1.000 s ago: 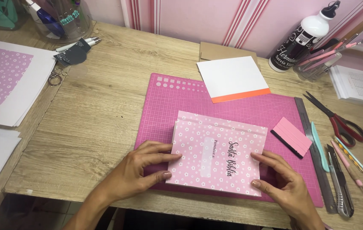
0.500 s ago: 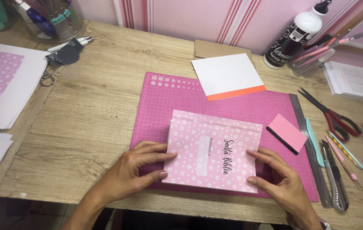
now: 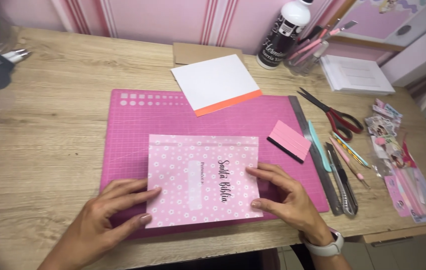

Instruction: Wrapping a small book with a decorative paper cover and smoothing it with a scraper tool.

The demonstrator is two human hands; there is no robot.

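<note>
On the pink cutting mat [image 3: 138, 115], the floral cover sheet [image 3: 203, 180] has barely shifted; both hands, left [image 3: 108, 220] and right [image 3: 285, 197], still press it flat, fingers spread.

Wooden table [image 3: 53, 145] — pink cutting mat [image 3: 138, 120], scissors [image 3: 335, 116], glue bottle [image 3: 285, 32].

Home craft corner, papercraft setup. Wooden worktop [image 3: 48, 150] against pink striped wall [image 3: 173, 20]. Pink cutting mat [image 3: 138, 115], steel ruler [image 3: 313, 150], scissors [image 3: 335, 117], craft knife [image 3: 343, 185], glue bottle [image 3: 285, 32], cup of pens [image 3: 310, 52], paper stack [image 3: 355, 75], sticker sheets [image 3: 403, 170]. Flowered pink cover [image 3: 203, 180] lies on the mat.
</note>
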